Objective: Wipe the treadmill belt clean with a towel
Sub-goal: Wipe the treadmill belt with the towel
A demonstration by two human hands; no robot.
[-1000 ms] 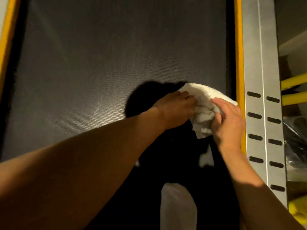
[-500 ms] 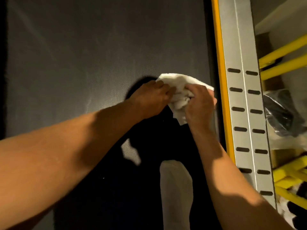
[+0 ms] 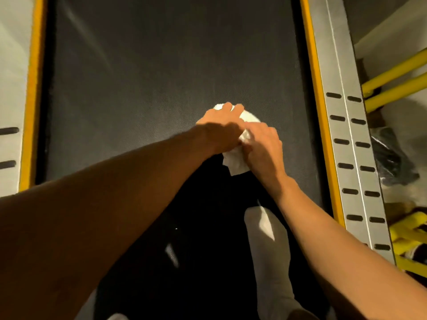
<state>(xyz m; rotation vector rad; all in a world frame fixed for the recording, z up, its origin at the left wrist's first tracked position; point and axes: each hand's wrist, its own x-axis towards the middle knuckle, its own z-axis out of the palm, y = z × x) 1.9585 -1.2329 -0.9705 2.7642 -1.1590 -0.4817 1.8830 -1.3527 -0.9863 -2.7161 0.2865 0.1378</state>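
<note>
The dark treadmill belt [image 3: 161, 77] fills the middle of the view. A crumpled white towel [image 3: 235, 161] lies on it, slightly right of centre. My left hand [image 3: 221, 128] rests on top of the towel with its fingers curled over the far edge. My right hand [image 3: 263, 146] grips the towel's right side, close against the left hand. Most of the towel is hidden under both hands; only its far rim and near corner show.
Yellow strips and grey slotted side rails [image 3: 346, 144] border the belt on both sides. My foot in a white sock [image 3: 268, 245] stands on the belt below the hands. Yellow bars [image 3: 397, 75] and a dark bag [image 3: 390, 155] lie beyond the right rail.
Both hands and the towel have slid left, away from the right yellow edge toward the belt's middle. The view has shifted, so the left rail now shows.
</note>
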